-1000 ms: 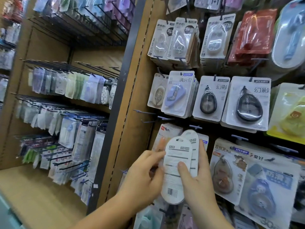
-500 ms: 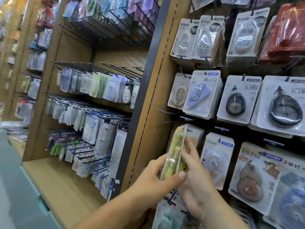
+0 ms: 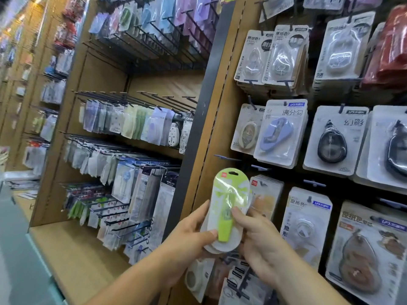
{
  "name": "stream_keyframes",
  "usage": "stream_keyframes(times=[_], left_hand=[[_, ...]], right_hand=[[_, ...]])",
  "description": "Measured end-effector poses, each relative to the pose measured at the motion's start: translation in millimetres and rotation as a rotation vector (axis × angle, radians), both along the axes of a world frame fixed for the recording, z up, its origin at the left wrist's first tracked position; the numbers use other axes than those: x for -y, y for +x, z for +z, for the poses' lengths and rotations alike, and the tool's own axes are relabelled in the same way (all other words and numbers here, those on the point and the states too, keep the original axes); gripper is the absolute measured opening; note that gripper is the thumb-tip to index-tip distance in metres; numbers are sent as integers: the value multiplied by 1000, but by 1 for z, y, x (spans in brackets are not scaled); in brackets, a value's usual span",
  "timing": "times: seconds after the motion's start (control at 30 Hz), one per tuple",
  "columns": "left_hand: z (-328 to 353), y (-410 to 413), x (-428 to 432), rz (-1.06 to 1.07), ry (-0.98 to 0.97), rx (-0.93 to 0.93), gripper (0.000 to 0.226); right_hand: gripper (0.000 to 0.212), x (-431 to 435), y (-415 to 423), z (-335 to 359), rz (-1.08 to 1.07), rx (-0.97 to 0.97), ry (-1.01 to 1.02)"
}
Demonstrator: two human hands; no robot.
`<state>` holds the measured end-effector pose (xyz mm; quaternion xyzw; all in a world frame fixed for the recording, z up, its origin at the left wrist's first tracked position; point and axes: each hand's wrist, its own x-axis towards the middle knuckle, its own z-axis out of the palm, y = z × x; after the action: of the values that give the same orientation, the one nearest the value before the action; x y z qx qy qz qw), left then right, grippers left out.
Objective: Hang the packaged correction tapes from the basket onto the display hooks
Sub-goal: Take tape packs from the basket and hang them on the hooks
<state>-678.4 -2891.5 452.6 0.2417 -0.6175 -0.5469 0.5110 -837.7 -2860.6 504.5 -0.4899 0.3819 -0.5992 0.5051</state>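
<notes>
A person's two hands hold a green correction tape pack (image 3: 229, 205) upright in front of a stationery shop's display board (image 3: 217, 137), close to the board's left edge. The left hand (image 3: 189, 234) grips the pack's lower left side, thumb laid across the front near the bottom and fingers curled behind. The right hand (image 3: 257, 238) clasps the right side, its forefinger pressing on the clear blister over the green dispenser. Further white card edges show behind the pack's foot, so more than one pack may be in the grip. The hanging slot at the pack's top faces the camera and sits just below a bare hook (image 3: 224, 158) that juts from the board, with a gap between the two. A second bare hook (image 3: 259, 167) stands just to its right. Behind the held pack hangs a row of peach-toned packs (image 3: 267, 194), and above it a lilac tape pack (image 3: 279, 133). Side shelving (image 3: 141, 126) hung with more packaged goods fills the left of the view.
</notes>
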Motion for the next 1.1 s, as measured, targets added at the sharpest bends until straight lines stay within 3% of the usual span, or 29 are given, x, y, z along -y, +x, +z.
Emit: stream_keyframes(times=[0.1,0.2,0.4,0.5,0.67,1.0,1.1], left_hand=[[-6,-8,4,347,-138,49,69],[-13,-16,4,501,-300,68,59],[-2,-21,4,463,-345,162,34],[3,-19,16,500,-329,230,45],[13,-17,36,574,-339,316,57],[-1,-23,50,529,-256,302,71],[-3,-21,51,522,-242,298,66]], right_hand=[[28,5,5,-3,-40,2,21],[24,7,14,-4,-91,-30,-6],[20,11,16,-1,-160,-96,-75],[20,14,10,-1,-236,-71,-74],[24,16,-4,-3,-555,-233,-146],[22,12,-10,5,-534,-299,-246],[23,9,-14,3,-511,-291,-242]])
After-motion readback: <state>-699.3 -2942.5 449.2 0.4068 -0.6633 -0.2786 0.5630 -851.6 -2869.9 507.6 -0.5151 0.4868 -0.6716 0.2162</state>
